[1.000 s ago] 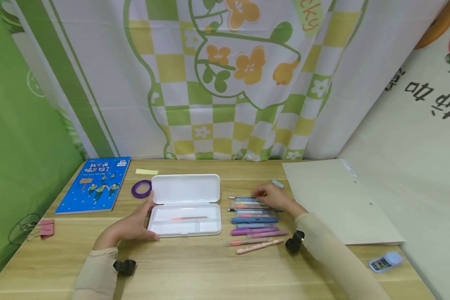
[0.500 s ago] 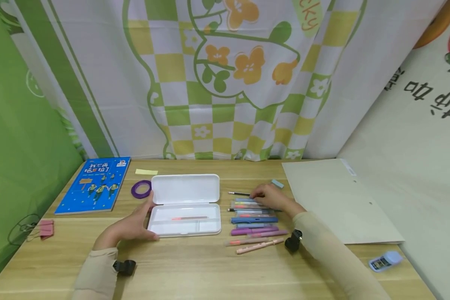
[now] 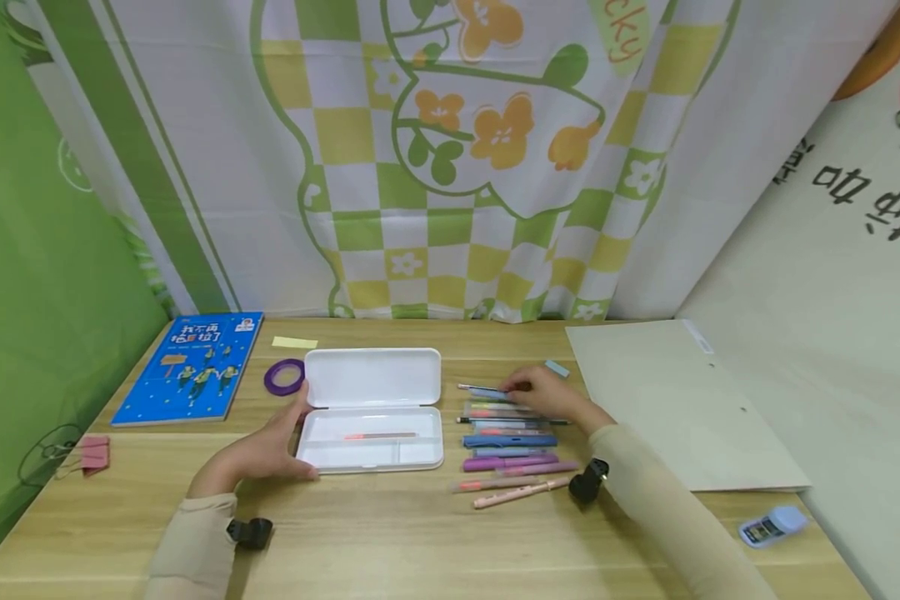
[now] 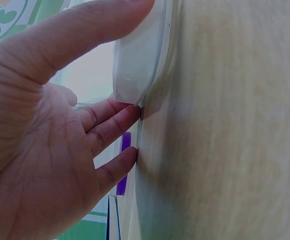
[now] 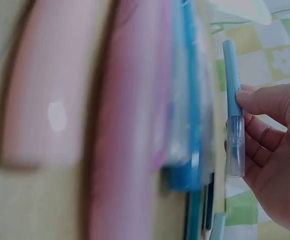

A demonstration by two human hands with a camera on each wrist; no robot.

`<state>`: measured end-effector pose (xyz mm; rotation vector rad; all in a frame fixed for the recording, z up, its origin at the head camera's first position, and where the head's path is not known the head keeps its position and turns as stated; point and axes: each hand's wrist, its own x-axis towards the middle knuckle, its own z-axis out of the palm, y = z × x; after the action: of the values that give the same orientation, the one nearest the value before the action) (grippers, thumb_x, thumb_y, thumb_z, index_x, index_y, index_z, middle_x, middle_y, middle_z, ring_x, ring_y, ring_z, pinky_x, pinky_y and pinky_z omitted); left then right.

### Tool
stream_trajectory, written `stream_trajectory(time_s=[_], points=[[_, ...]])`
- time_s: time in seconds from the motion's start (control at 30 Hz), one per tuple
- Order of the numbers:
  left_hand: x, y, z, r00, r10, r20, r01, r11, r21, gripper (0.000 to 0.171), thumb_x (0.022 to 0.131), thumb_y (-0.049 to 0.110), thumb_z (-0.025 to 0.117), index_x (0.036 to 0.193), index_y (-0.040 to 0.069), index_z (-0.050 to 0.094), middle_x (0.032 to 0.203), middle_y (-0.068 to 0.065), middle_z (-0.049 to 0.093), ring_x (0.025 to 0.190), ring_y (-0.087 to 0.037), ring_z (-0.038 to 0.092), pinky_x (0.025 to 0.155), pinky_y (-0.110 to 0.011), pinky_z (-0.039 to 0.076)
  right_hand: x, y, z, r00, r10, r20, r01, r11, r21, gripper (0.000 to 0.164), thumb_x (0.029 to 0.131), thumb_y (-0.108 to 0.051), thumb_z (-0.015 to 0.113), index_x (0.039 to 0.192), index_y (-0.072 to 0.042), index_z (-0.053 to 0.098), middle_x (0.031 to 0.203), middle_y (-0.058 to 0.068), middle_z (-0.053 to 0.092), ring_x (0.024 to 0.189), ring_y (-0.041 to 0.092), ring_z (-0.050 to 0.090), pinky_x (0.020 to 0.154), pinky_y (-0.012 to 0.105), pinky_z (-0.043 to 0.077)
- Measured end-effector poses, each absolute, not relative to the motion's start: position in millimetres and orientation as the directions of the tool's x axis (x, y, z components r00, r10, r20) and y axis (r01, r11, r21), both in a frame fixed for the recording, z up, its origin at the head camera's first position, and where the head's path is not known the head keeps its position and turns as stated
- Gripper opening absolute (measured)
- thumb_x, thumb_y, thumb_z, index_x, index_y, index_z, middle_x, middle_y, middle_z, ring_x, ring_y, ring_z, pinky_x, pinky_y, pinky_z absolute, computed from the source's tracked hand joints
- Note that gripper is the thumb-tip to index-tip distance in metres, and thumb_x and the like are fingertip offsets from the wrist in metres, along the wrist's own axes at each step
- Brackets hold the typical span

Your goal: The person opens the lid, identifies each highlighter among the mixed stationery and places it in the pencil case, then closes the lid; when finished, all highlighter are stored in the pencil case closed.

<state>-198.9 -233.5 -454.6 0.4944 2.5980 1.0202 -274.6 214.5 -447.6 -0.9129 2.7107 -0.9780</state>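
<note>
Right of centre, our right hand (image 3: 543, 394) pinches a pale blue pen (image 5: 232, 82); we should lift it clear of the other pens (image 3: 510, 441). Our left hand (image 3: 270, 450), fingers extended, should lightly steady the white case (image 3: 371, 377) at lower centre.

Held pen (image 5: 232, 80): light blue body, transparent end section. Pencil case (image 3: 372, 377): white throughout. Clipped pen (image 3: 508, 441): medium blue. Marker (image 3: 506, 462): purple. Front pen (image 3: 513, 495): pale pink. Book (image 3: 187, 367): blue cover with white dots, mostly white characters and an orange sign. Tape roll (image 3: 269, 378): purple. Paper strip (image 3: 295, 342): pale yellow. Binder clip (image 3: 95, 454): pink. Folder (image 3: 667, 400): off-white. Bottle (image 3: 783, 521): pale lavender, dark label. Curtain (image 3: 450, 267): white ground; green, yellow and white checks; orange flowers; green outlines. Tabletop (image 3: 420, 542): light brown wood grain. Sleeves (image 3: 195, 542): plain beige.
</note>
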Motion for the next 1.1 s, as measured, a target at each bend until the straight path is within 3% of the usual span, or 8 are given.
stream_trajectory(time_s=[0.17,0.3,0.63,0.93,1.1], points=[[-198.7,-232.7,-454.3,-0.892,0.426,-0.148,0.210,0.684,0.699,0.134,0.067,0.033,0.085,0.148,0.006,-0.018,0.144,-0.030,0.028,0.136,-0.048,0.016,0.108,-0.064,0.012,-269.7,211.1,-437.5,-0.826,-0.562,0.048,-0.416,0.550,-0.724,0.016,0.091,-0.010,0.062,0.103,-0.004,0.071,0.101,0.008,0.068,0.089,0.017,0.061,0.076,0.029,0.052],[-198.4,-232.6,-454.6,-0.892,0.426,-0.152,0.209,0.687,0.696,0.134,0.068,0.034,0.085,0.148,0.006,-0.019,0.144,-0.030,0.028,0.136,-0.048,0.016,0.108,-0.064,0.013,-262.4,203.7,-428.3,-0.820,-0.571,0.049,-0.412,0.527,-0.744,0.019,0.092,-0.013,0.062,0.106,-0.004,0.071,0.104,0.010,0.068,0.089,0.017,0.061,0.075,0.029,0.052],[-199.9,-233.9,-454.6,-0.891,0.431,-0.141,0.221,0.684,0.695,0.134,0.068,0.031,0.085,0.148,0.007,-0.020,0.144,-0.031,0.027,0.136,-0.049,0.016,0.108,-0.064,0.013,-251.0,156.4,-426.9,-0.790,-0.612,0.047,-0.363,0.404,-0.840,0.021,0.092,-0.007,0.060,0.108,0.003,0.068,0.105,0.016,0.066,0.086,0.012,0.060,0.073,0.023,0.052],[-199.7,-233.4,-455.2,-0.891,0.428,-0.153,0.212,0.689,0.694,0.134,0.068,0.032,0.085,0.148,0.008,-0.020,0.145,-0.030,0.026,0.137,-0.049,0.014,0.108,-0.064,0.012,-249.9,100.3,-445.5,-0.728,-0.656,0.200,-0.556,0.394,-0.732,0.014,0.089,-0.004,0.063,0.099,-0.001,0.072,0.094,0.008,0.068,0.082,0.007,0.056,0.073,0.021,0.049],[-200.0,-233.5,-456.7,-0.888,0.435,-0.147,0.217,0.680,0.700,0.134,0.068,0.030,0.085,0.148,0.008,-0.021,0.147,-0.032,0.021,0.137,-0.049,0.012,0.108,-0.064,0.010,-249.3,72.4,-452.7,-0.716,-0.668,0.205,-0.592,0.425,-0.684,0.012,0.087,-0.002,0.065,0.097,-0.003,0.073,0.088,0.005,0.065,0.079,0.008,0.055,0.071,0.017,0.048]])
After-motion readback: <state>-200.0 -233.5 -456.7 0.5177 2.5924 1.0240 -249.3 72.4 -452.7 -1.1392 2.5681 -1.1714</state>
